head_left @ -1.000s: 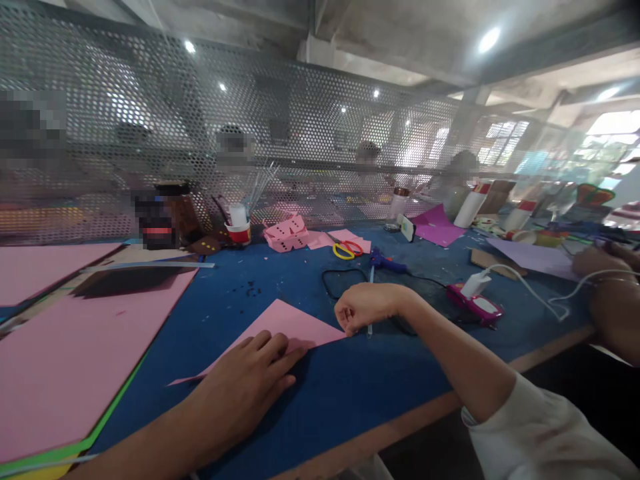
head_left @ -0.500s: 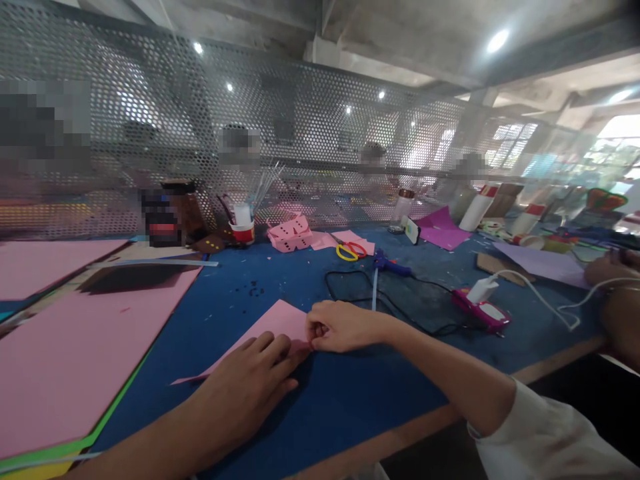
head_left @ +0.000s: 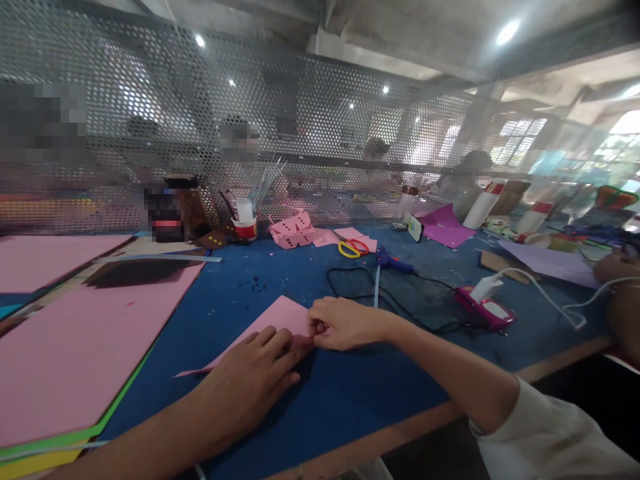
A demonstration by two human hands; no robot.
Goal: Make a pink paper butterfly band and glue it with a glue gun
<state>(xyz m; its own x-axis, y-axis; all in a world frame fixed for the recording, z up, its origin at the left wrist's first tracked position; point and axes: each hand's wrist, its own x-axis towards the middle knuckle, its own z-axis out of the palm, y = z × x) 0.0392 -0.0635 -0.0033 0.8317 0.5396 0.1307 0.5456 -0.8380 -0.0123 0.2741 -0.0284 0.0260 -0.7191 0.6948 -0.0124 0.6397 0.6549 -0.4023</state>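
Note:
A pink paper piece [head_left: 281, 313] with a pointed top lies on the blue table [head_left: 360, 393] in front of me. My left hand [head_left: 257, 370] rests on its lower edge, fingers spread over the paper. At the paper's right corner, my right hand [head_left: 337, 323] pinches the edge between thumb and curled fingers. The fingertips of both hands nearly meet there. Behind them lie yellow and red scissors [head_left: 353, 248] and a blue glue gun [head_left: 393, 261] with a black cord.
Large pink sheets [head_left: 90, 340] are stacked at the left. A cup of sticks [head_left: 245, 228] and a folded pink paper form [head_left: 291, 230] stand near the mesh screen [head_left: 310, 113]. A magenta power strip [head_left: 487, 312] lies right; another person's hand [head_left: 613, 267] is at the far right.
The view has shifted slightly. Both hands keep nearly the same position on the pink paper.

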